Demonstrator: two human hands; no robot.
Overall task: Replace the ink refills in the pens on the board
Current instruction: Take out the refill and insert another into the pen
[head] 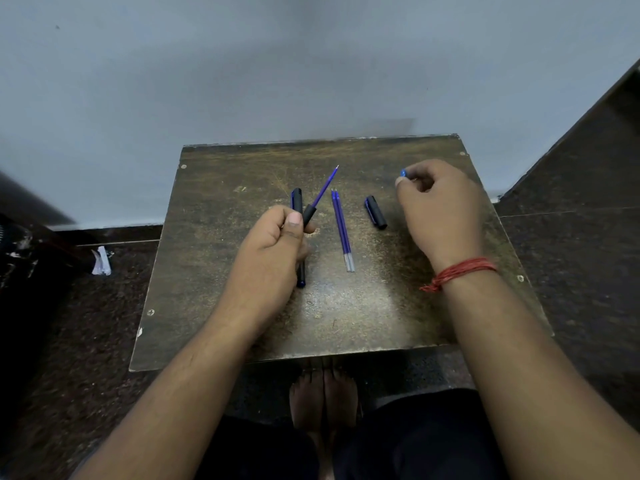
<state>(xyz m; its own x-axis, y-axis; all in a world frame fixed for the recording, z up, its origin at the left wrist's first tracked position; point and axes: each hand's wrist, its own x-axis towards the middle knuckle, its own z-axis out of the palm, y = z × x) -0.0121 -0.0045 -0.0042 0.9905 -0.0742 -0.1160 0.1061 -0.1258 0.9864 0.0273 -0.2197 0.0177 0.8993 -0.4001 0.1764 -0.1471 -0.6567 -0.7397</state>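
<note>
Blue refill juts from the pen barrel gripped by left hand.

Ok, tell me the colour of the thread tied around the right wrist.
Red. The thread wraps the wrist just below the right hand, clearest in the head view.

The left hand covers the middle of the capped pen lying under it — only the cap end above the fist and the blue tip below show. The barrel it holds is mostly buried in the fist, so its lower end cannot be seen. In the right hand, upper right of the desk, a small blue piece peeks from the fingertips — too little shows to tell what it is. Both forearms run off the bottom edge. A white scrap at far left is too blurred to name.
</note>
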